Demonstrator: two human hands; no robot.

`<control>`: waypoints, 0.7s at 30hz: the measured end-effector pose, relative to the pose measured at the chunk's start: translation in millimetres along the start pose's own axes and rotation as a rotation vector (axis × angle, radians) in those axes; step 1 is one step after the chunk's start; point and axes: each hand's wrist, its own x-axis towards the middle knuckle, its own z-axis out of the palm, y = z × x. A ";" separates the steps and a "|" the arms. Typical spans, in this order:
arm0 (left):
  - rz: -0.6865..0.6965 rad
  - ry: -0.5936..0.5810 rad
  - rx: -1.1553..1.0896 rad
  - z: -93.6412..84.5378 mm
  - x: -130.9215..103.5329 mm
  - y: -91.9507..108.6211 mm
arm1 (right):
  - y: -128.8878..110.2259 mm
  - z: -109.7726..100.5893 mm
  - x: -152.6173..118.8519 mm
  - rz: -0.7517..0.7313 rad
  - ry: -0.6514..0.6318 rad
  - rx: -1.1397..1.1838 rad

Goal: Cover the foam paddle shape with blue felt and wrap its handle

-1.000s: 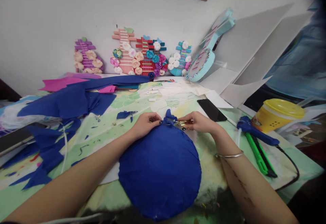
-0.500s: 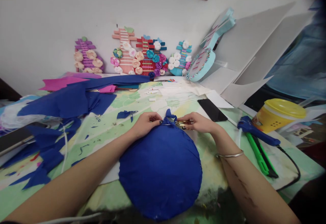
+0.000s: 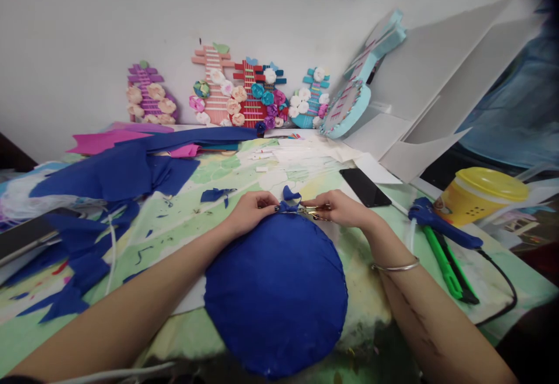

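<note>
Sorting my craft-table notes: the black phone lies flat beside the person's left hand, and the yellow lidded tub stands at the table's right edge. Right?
Not quite. In the head view the black phone lies beside the right hand, not the left hand. The yellow lidded tub does stand at the right edge.

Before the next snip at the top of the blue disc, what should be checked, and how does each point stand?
1. Left hand pinches the blue tuft: ok.
2. Right hand holds the scissors at the tuft: ok.
3. Blades open or closed: cannot tell.
4. Blue disc lies flat on the table: ok.
5. Phone sits apart from the hands: ok.
6. Glue gun lies out of the way: ok.
</note>
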 end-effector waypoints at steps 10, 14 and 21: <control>0.003 0.010 0.015 0.8 -0.3 1.3 | -17.3 -2.0 -3.5 -0.012 0.041 -0.143; 0.003 0.003 0.011 1.3 -0.2 1.2 | -17.5 -1.8 -3.2 -0.025 0.023 -0.143; -0.014 -0.005 -0.005 1.3 -0.4 1.1 | -18.8 -3.3 -4.0 -0.044 0.040 -0.168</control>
